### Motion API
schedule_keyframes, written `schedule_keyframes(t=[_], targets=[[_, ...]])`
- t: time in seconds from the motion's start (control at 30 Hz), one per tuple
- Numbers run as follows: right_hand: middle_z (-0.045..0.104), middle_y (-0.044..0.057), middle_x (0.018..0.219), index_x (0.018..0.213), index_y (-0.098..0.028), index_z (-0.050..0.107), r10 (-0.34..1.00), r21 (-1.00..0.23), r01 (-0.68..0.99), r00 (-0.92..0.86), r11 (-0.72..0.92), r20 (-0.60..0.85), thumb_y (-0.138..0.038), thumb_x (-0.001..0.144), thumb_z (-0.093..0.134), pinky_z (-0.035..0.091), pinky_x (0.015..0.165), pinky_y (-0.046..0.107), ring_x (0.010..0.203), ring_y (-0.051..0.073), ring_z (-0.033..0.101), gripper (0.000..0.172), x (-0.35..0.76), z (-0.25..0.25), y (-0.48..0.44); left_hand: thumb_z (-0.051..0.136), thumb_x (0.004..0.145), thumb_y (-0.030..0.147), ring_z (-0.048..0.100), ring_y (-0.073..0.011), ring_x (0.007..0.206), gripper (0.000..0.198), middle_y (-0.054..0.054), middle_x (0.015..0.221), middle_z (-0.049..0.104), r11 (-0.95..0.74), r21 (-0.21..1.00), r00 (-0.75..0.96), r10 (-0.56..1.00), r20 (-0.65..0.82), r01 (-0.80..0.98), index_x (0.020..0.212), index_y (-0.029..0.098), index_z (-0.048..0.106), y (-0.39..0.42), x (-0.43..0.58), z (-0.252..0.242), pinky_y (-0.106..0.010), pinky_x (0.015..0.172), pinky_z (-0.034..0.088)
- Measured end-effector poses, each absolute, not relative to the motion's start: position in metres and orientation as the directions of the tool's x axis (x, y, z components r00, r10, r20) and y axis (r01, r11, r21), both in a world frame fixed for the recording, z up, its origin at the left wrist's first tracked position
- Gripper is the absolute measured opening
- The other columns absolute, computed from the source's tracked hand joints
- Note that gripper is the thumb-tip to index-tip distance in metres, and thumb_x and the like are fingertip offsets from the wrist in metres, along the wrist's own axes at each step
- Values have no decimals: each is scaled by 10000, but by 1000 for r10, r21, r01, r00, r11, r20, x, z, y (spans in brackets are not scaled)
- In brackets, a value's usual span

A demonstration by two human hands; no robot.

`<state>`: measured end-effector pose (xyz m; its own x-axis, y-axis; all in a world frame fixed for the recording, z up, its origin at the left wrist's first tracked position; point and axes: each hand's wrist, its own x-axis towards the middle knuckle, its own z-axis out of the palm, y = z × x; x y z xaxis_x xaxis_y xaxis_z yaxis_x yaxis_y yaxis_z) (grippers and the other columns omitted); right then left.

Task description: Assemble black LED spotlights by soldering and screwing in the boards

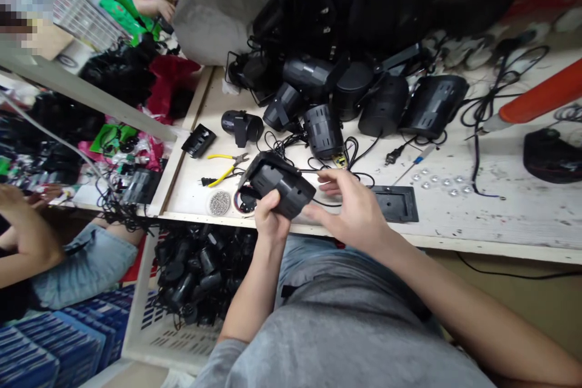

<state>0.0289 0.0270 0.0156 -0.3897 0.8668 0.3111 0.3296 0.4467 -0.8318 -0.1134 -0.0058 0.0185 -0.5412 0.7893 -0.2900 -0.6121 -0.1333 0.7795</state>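
Note:
My left hand point(271, 218) grips a black plastic lamp housing point(284, 185), thumb across its side, just over the table's front edge. Close to the housing's right end is my right hand point(350, 206), its fingers apart and curved. Whether its thumb touches the housing I cannot tell. Behind the housing lie yellow-handled cutters point(222, 173). A tub of small screws point(219, 202) stands to its left. A flat black tray-like part point(395, 204) lies right of my right hand, with a blue-handled screwdriver point(416, 160) behind it.
Several black lamp housings point(322, 130) with cords crowd the table's back. Small clear lenses point(443, 182) lie at right, below an orange tool point(541, 97). A white crate point(145, 327) of black parts stands below. At left, another person's arm point(31, 236) shows beside a white post.

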Motion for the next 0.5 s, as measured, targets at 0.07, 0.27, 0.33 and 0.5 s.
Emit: schedule_keyframes(t=[0.07, 0.27, 0.33, 0.5], targets=[[727, 130, 1168, 1303, -162, 570, 874, -884, 311, -447, 349, 188, -574, 725, 792, 608, 810, 388, 990, 257, 732, 744, 25, 20, 27, 860, 431, 353, 644, -356, 1216, 593, -60, 948, 767, -137, 781, -509, 823, -254, -610, 996, 222, 737, -9, -111, 20, -434, 1021, 537], [716, 137, 1231, 1304, -162, 582, 856, -884, 250, -449, 395, 256, -509, 762, 775, 583, 955, 426, 1119, 273, 702, 673, 14, 21, 18, 897, 419, 613, 596, -382, 1283, 806, -98, 1144, 750, -94, 802, -467, 850, -245, -591, 1124, 265, 725, -16, -112, 14, -474, 1050, 518], [709, 166, 1230, 1313, -127, 569, 840, -855, 244, -434, 458, 326, -517, 779, 760, 585, 964, 435, 1124, 281, 699, 688, 13, 19, 14, 889, 446, 617, 586, -378, 1301, 784, -90, 1148, 748, -90, 789, -443, 863, -243, -608, 1124, 260, 725, -18, -112, 12, -460, 1054, 521], [721, 189, 1183, 1310, -97, 560, 792, -753, 287, -383, 592, 476, -554, 836, 687, 611, 933, 438, 1065, 287, 723, 671, 11, 13, 11, 851, 520, 585, 573, -369, 1319, 669, -83, 1157, 745, -87, 764, -412, 878, -244, -639, 1086, 252, 729, -17, -104, 12, -453, 1082, 507]])
